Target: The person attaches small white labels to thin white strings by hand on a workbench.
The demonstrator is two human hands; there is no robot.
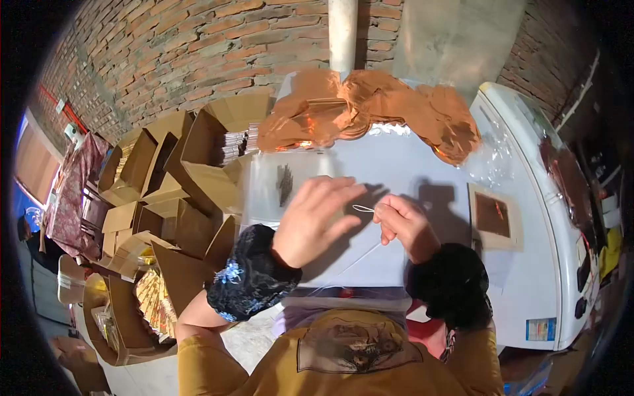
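My right hand point(401, 223) is closed in a pinch on a thin white string. A small loop of the string point(362, 208) sticks out to the left of the fingertips. Its tail runs down and to the left over the pale work surface point(376, 162). Just left of the loop, my left hand point(319, 216) is held with its fingers stretched out and holds nothing. Beyond the left hand, a dark grey bundle point(284, 185) lies under or on clear plastic. Crumpled copper-coloured foil sheets point(370, 109) are piled at the back.
Open cardboard boxes point(175, 221) crowd the left side, one with patterned strips point(156, 300) inside. On the right lies a pale square with a copper-coloured centre point(494, 215), beside clear plastic film point(498, 155) and a white appliance-like body point(538, 264). A brick wall point(218, 43) stands behind.
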